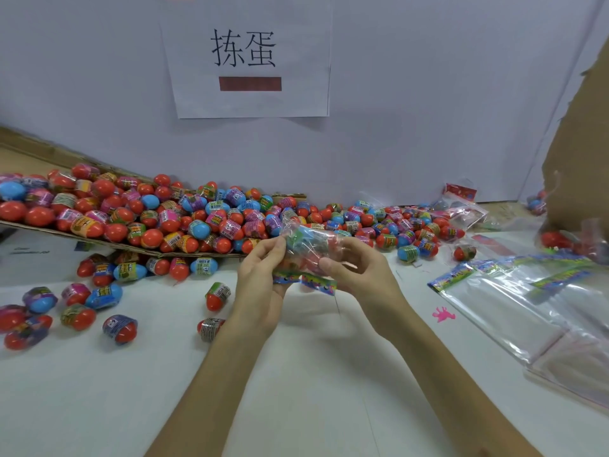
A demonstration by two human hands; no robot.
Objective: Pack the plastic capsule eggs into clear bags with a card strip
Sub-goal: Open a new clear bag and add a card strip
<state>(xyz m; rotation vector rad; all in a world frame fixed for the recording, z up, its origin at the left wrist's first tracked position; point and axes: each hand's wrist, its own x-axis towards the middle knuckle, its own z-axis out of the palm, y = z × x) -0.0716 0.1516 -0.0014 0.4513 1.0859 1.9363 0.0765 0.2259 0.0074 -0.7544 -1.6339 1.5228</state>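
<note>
White tabletop (296, 374) below, both forearms reach forward, palms facing each other. Left hand (260, 291) and right hand (359, 282) pinch a filled clear bag (309, 249) by its card strip (306, 280), raised before the egg pile (164, 219).

White table (296, 374), pale wall (428, 94), paper sign (245, 57), brown cardboard sheet (580, 159)

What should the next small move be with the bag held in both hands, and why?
Probably press the card strip shut over the bag's mouth. The clear bag already holds several eggs, the left hand and right hand both grip it, and the strip lies at its near end by the thumbs. Whether it is already sealed cannot be told.
</note>
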